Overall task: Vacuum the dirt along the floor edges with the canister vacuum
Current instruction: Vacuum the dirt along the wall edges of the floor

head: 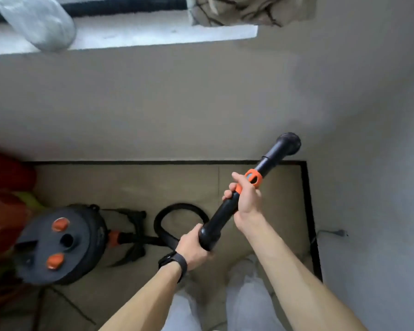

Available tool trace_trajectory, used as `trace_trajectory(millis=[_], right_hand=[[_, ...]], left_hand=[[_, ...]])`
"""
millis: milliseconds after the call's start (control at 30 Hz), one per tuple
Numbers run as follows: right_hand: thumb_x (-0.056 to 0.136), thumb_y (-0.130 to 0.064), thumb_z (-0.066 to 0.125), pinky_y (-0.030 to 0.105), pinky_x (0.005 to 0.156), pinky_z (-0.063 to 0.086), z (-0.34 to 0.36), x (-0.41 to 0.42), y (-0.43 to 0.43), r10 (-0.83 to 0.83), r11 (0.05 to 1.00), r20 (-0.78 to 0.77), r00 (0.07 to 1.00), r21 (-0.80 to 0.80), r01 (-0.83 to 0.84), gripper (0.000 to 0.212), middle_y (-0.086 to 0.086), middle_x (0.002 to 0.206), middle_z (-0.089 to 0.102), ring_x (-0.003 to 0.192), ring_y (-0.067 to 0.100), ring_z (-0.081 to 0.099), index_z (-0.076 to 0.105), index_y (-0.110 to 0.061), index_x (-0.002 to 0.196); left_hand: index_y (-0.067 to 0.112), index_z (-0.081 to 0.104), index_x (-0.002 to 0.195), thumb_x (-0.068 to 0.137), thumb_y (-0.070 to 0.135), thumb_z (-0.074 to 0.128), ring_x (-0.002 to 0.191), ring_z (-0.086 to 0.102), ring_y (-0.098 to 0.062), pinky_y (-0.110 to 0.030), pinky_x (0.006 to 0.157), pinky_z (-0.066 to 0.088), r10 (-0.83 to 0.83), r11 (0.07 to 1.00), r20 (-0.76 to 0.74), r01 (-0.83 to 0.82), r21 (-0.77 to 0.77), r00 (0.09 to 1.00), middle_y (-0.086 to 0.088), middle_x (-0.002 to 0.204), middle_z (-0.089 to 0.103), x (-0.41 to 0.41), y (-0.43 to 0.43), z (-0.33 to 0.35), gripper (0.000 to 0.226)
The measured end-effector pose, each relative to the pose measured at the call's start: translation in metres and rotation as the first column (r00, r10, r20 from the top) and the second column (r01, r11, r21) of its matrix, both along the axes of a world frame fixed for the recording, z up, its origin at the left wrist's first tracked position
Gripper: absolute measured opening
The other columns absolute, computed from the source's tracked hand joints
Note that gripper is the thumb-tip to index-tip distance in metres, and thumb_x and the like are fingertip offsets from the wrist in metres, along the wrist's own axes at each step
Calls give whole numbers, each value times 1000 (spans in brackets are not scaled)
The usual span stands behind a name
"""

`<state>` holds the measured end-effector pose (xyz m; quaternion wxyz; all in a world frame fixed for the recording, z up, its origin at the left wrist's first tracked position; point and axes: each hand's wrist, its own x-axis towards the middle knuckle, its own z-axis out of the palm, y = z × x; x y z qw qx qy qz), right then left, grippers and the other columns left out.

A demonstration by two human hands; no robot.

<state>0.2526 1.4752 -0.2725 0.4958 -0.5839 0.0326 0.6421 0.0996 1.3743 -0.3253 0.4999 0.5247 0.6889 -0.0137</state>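
Observation:
A black vacuum wand with an orange collar slants up to the right, and its round nozzle end is raised in front of the wall near the room corner. My right hand grips the wand just below the orange collar. My left hand grips the wand's thick lower end; a dark band is on that wrist. The black canister vacuum with orange knobs stands on the tiled floor at the left. Its black hose loops across the floor towards the wand.
A dark skirting line runs along the wall base and turns down the right wall. A plug and cable hang on the right wall. Red and yellow things are piled at the left. A window sill is above.

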Motion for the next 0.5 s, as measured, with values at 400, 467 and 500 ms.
trace_trajectory(millis=[400, 467, 500], right_hand=[[67, -13, 69, 28, 45, 39, 61, -229, -82, 767, 462, 429, 477, 148, -875, 19, 12, 51, 52, 40, 23, 43, 59, -20, 53], [76, -4, 69, 30, 48, 41, 55, -257, -93, 799, 382, 456, 392, 118, -916, 31, 15, 50, 52, 42, 24, 44, 58, -20, 51], [79, 0, 68, 31, 50, 41, 51, -270, -97, 812, 345, 465, 352, 103, -933, 34, 15, 50, 52, 43, 25, 44, 58, -18, 52]], left_hand=[[29, 54, 118, 78, 41, 71, 99, 61, -13, -24, 83, 47, 212, 977, -110, -212, 13, 971, 7, 113, 65, -241, -80, 44, 45], [26, 54, 120, 82, 37, 66, 107, 61, -17, -26, 87, 46, 338, 941, -162, -330, 72, 927, 3, 117, 65, -291, -97, 47, 41], [25, 54, 122, 84, 35, 64, 108, 60, -19, -27, 89, 46, 397, 918, -184, -387, 90, 899, 2, 119, 64, -315, -107, 48, 40]])
